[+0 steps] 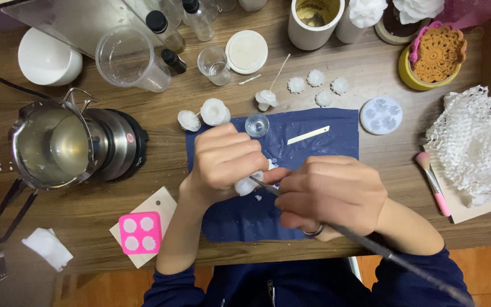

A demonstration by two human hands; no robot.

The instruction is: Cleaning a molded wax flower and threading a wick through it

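My left hand (223, 162) is closed around a small white wax flower piece (246, 185), held just above a dark blue cloth mat (325, 142). My right hand (331, 196) grips a long thin metal tool (370, 241) whose tip touches the white piece between the two hands. A ring sits on one right finger. White crumbs lie on the mat under the hands. A small clear glass cup (257, 125) and a pale flat stick (308, 135) rest on the mat beyond my hands.
A steel melting pot (58, 145) sits on a heater at left. A pink mould (140, 232) lies on a wooden board. Several white wax flowers (316, 85), clear cups (129, 59), bottles, a round blue mould (381, 115), a pink brush (434, 185) and white netting (475, 148) surround the mat.
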